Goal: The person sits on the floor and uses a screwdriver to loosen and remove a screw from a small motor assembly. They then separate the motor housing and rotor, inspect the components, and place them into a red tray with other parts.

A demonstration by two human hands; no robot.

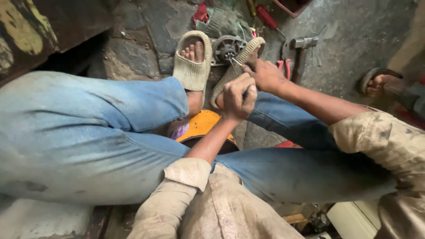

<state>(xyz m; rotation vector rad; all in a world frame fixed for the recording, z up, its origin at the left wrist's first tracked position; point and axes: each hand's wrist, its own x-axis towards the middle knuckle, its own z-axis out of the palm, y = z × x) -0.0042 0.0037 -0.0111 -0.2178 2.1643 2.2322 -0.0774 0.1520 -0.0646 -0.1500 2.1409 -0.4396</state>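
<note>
Your left hand (239, 96), frame centre, fist closed around thin tool (235, 63); tip aims up-left into hub of round motor part (227, 48). Tool long axis: lower right to upper left. Your right hand (264, 75), just right of it, fingers pinched narrow near tool tip, steadying. Motor part sits upper centre, wedged between your sandalled feet (192, 59), face toward you. Judgement: work mid-way, hub being probed, part not opened. Hammer (302, 48) and red-handled pliers (283, 67) lie unused, upper right.
</note>
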